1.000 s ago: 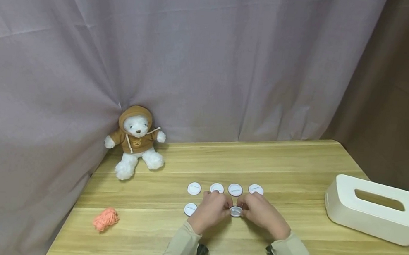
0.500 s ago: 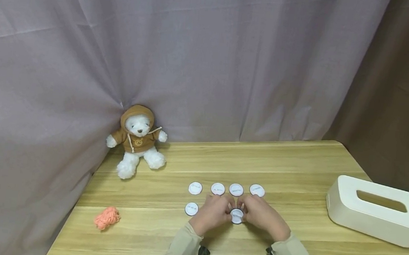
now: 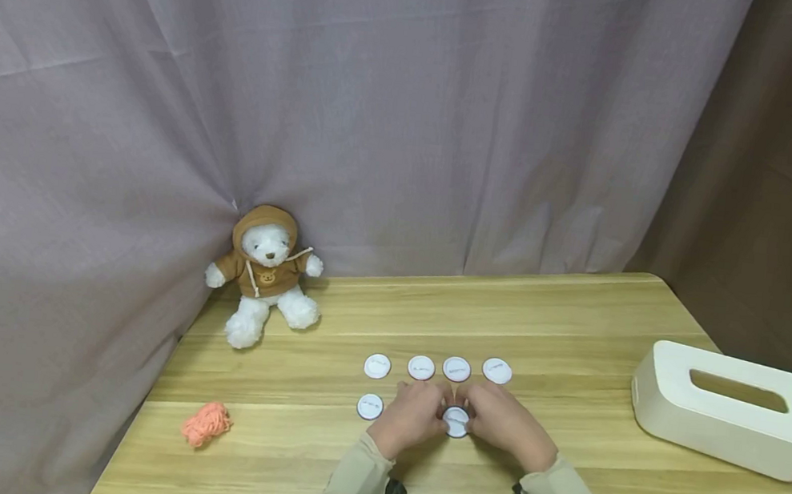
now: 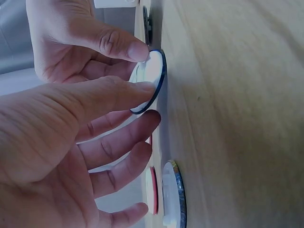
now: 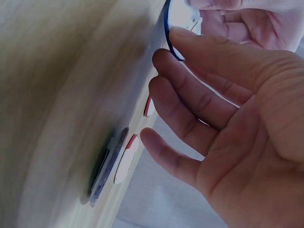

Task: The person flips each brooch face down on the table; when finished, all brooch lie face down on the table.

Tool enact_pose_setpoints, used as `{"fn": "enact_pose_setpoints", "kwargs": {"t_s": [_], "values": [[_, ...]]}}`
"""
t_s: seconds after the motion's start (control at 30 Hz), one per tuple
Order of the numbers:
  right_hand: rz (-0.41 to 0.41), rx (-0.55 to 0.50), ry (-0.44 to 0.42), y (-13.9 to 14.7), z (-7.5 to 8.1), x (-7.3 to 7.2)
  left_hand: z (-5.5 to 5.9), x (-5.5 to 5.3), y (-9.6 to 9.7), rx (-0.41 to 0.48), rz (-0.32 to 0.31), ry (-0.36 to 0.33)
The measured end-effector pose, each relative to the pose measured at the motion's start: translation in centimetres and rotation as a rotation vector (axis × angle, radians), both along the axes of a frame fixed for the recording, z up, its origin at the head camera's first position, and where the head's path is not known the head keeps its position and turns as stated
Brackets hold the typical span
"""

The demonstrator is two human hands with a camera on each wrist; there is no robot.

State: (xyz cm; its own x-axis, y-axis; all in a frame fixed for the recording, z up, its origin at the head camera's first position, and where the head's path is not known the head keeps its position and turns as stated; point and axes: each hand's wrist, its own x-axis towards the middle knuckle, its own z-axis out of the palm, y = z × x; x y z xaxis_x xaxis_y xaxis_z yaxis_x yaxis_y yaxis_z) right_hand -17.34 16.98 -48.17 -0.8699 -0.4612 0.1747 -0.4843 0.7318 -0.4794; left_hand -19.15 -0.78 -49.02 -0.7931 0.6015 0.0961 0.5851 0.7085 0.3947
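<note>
A round white-backed pin badge point(image 3: 456, 422) with a dark blue rim is held between both hands, just over the wooden table. My left hand point(image 3: 413, 415) pinches its left side, thumb on the pale back of the badge point(image 4: 153, 71). From the other side my right hand point(image 3: 510, 422) pinches it too, as the right wrist view shows with the thumb against the badge point(image 5: 178, 45). Beyond the hands lie several more badges, back side up: one at far left point(image 3: 377, 366), others in the same row point(image 3: 421, 367). Another badge point(image 3: 369, 407) lies left of my left hand.
A white bear in a brown hoodie point(image 3: 265, 278) sits at the back left. Coral yarn point(image 3: 207, 423) lies at the left of the table point(image 3: 299, 478). A cream tissue box point(image 3: 724, 430) stands at the right. Grey curtains point(image 3: 409, 120) hang behind.
The badge between the hands has tipped so that its back shows more fully to the head camera, and it sits slightly nearer the person. Both hands keep nearly the same place.
</note>
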Motion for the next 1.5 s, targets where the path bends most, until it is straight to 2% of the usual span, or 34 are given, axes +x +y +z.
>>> {"fn": "enact_pose_setpoints", "kwargs": {"t_s": [0.27, 0.53, 0.73, 1.0, 1.27, 1.5], "values": [[0.004, 0.046, 0.011, -0.2, -0.2, 0.5, -0.6, 0.3, 0.0, 0.001, -0.002, -0.024], [-0.005, 0.078, 0.032, 0.1, -0.5, 0.7, -0.6, 0.5, 0.4, -0.027, 0.003, -0.040], [0.014, 0.096, 0.069, 0.4, -0.6, 0.5, -0.2, 0.6, 0.6, -0.047, -0.010, -0.012], [-0.001, 0.071, 0.039, 0.8, -0.1, 0.2, 0.1, 0.1, 0.0, -0.017, -0.010, 0.032], [-0.054, 0.034, 0.159, 1.2, 0.4, -0.9, -0.1, -0.8, -0.3, 0.013, 0.003, 0.102], [-0.089, -0.012, 0.099, 1.7, 1.0, -0.8, 0.3, -0.9, -0.4, 0.086, 0.045, 0.112]]}}
